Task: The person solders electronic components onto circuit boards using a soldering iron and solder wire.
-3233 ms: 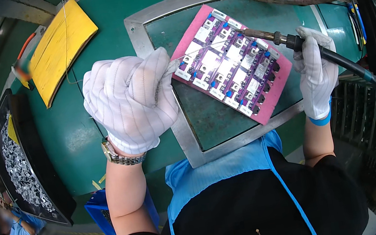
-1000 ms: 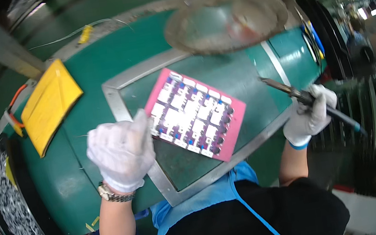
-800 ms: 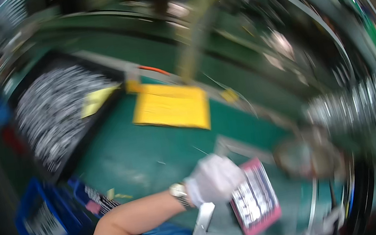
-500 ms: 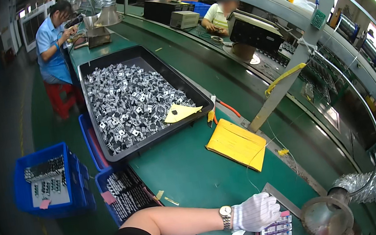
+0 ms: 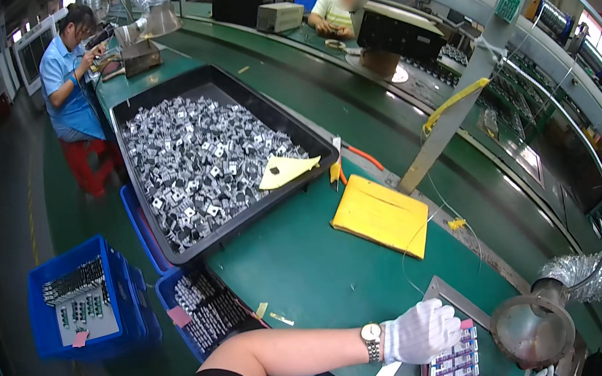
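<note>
Resting on the pink board (image 5: 452,369), the gloved left hand (image 5: 421,332) lies curled with fingers together, pinching nothing discernible. The board sits on the green bench (image 5: 314,272), cut off by the lower edge beside a fume funnel (image 5: 532,328). The right hand is out of view.

Apparently an electronics factory: long green assembly bench (image 5: 305,266), tray of small parts (image 5: 201,156), seated workers (image 5: 65,68).

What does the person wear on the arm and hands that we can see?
Only the left hand shows. It wears a white fabric glove. A wristwatch with a pale round dial and a metal band sits at the wrist. The forearm is bare, with no sleeve. The right hand is out of view.
</note>
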Demonstrator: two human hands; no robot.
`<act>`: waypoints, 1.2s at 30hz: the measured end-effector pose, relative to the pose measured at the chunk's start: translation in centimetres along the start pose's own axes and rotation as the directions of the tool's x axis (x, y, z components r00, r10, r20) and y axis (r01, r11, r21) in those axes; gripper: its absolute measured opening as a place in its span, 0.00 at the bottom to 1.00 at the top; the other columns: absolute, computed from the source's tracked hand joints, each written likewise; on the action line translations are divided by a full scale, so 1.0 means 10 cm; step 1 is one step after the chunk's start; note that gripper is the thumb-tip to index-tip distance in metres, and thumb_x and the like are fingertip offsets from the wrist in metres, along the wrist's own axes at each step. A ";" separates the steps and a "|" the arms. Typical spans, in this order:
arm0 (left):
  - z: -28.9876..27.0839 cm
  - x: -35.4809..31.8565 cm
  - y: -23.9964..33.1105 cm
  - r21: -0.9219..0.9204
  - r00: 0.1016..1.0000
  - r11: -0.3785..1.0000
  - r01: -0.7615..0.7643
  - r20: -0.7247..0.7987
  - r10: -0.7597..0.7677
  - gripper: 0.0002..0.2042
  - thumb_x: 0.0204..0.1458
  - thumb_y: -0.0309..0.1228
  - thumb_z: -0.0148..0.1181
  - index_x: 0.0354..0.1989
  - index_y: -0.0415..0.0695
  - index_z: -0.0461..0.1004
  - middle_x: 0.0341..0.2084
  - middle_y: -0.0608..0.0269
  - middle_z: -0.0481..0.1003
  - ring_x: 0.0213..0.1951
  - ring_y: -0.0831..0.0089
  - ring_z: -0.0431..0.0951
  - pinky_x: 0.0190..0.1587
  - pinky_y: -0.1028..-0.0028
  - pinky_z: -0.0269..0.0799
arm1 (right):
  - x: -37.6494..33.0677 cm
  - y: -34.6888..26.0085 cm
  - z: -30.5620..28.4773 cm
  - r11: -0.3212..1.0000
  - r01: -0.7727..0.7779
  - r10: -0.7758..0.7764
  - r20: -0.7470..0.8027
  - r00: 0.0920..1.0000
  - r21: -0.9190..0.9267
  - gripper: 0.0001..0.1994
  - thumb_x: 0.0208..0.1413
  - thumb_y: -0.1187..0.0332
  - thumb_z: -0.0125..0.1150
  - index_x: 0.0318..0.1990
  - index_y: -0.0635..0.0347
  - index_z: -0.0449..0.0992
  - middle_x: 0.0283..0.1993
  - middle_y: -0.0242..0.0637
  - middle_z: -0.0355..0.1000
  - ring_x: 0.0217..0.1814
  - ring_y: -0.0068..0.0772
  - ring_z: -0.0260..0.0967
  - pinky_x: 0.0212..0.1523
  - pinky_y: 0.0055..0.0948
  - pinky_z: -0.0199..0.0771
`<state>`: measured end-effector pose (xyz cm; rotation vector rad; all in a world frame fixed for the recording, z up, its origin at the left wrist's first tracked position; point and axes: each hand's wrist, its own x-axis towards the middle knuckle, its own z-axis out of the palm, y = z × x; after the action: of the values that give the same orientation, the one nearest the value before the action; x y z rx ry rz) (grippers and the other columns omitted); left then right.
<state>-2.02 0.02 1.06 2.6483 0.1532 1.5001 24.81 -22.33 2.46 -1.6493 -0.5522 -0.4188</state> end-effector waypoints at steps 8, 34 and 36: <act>-0.22 0.22 -0.14 -0.193 0.937 0.949 0.251 -0.198 -0.288 0.04 0.47 0.33 0.64 0.27 0.48 0.77 0.21 0.66 0.71 0.25 0.65 0.72 0.28 0.65 0.67 | 0.31 -0.06 -0.08 0.827 -0.357 0.471 -0.190 0.861 0.434 0.14 0.69 0.59 0.49 0.49 0.59 0.74 0.42 0.37 0.73 0.49 0.29 0.68 0.65 0.28 0.58; -0.26 0.15 -0.24 -0.271 0.840 0.868 0.417 -0.251 -0.482 0.03 0.47 0.30 0.69 0.30 0.48 0.81 0.24 0.64 0.77 0.28 0.63 0.77 0.32 0.67 0.72 | 0.33 0.14 -0.34 0.335 -0.534 0.345 0.426 0.836 0.776 0.10 0.62 0.68 0.55 0.47 0.60 0.75 0.31 0.31 0.74 0.35 0.23 0.73 0.46 0.26 0.75; -0.20 0.18 -0.24 -0.245 0.849 0.885 0.396 -0.269 -0.455 0.03 0.47 0.30 0.69 0.29 0.47 0.81 0.22 0.64 0.77 0.27 0.64 0.77 0.32 0.67 0.71 | 0.34 0.20 -0.38 0.206 -0.625 0.246 0.578 0.778 0.753 0.08 0.61 0.67 0.56 0.43 0.58 0.77 0.30 0.26 0.75 0.33 0.17 0.73 0.52 0.28 0.72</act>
<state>-2.96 2.70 3.31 2.0313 0.5634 1.6687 28.89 -25.86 3.32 -0.6105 -0.3821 0.6182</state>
